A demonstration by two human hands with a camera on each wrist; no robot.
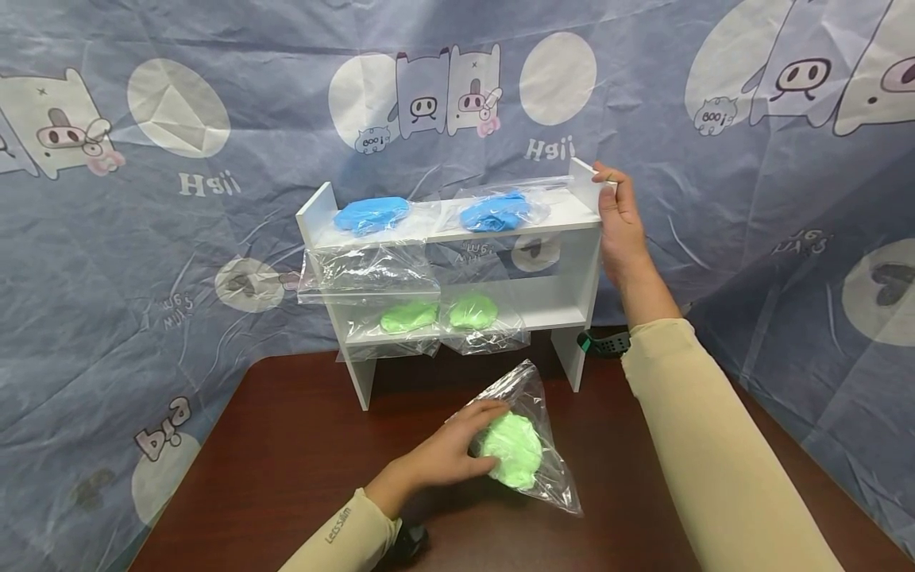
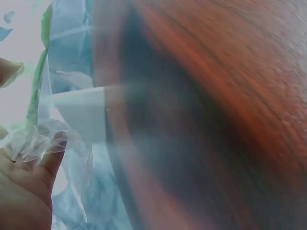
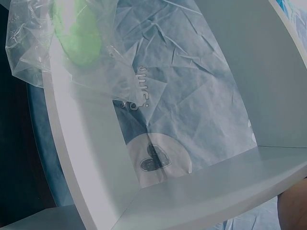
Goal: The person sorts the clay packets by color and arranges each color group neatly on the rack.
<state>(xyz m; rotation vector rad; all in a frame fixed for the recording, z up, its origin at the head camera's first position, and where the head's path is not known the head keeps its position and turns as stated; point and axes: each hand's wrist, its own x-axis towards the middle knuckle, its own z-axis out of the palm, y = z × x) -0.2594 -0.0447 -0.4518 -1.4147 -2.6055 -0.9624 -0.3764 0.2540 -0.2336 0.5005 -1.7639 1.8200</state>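
My left hand [image 1: 446, 453] grips the left side of a clear plastic bag [image 1: 557, 485] with a flat, round, pale green lump [image 1: 515, 449] in it, low in front of the shelf. In the left wrist view the green lump [image 2: 38, 79] shows edge-on, with crinkled plastic over the fingers. My right hand [image 1: 622, 226] holds the top of the right side panel of a white two-tier shelf [image 1: 550, 298]. On the lower tier lie two bagged green lumps [image 1: 409, 317], one also visible in the right wrist view. Two bagged blue lumps [image 1: 372, 214] lie on the upper tier.
The shelf stands on a dark reddish-brown table [image 1: 286, 445], close to a blue-grey cloth [image 1: 264, 103] printed with cartoon pigs. A plastic bag flap [image 1: 368, 274] hangs over the upper tier's front at the left. A dark strap [image 1: 608, 344] shows beside the right sleeve.
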